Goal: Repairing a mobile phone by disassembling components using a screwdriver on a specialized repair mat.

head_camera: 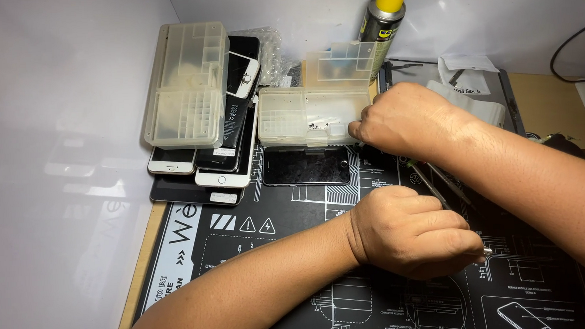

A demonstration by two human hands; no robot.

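My left hand [409, 228] rests as a closed fist on the black work mat [244, 254]. It grips a thin tool whose small metal tip [487, 249] pokes out on the right. My right hand [404, 122] reaches across above it to the right edge of an open clear plastic parts box [303, 117] with tiny dark screws inside. Its fingers are curled and the fingertips are hidden, so I cannot tell whether it holds anything. A dark phone [306, 165] lies face up on the mat just below the box. Two slim metal tools [440, 183] lie between my hands.
A stack of phones [228, 141] sits at the back left under a larger clear organiser box [185, 83]. A yellow-capped spray can [383, 16] stands at the back by the wall. A grey tray with paper [468, 82] lies behind my right arm. Cables run at the far right.
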